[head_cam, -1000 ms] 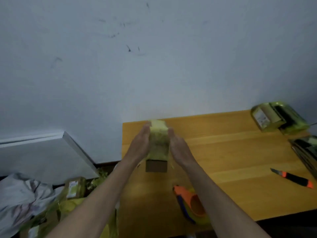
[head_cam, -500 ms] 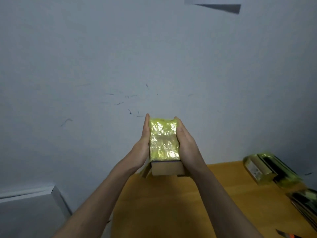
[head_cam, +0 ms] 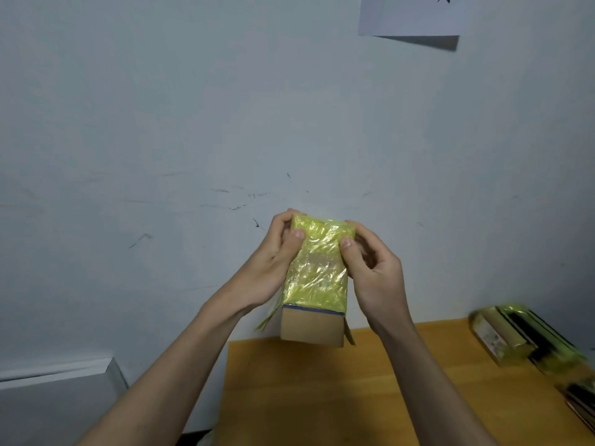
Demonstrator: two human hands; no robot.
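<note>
Box [head_cam: 317,272] between left hand [head_cam: 273,262], right hand [head_cam: 376,272]

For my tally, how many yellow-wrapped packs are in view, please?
3: one pack gripped by left hand and right hand; labelled pack and dark pack on the table; another may be cut off.

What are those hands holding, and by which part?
A yellow-wrapped box. The left hand and right hand grip its upper end, one on each side.
</note>
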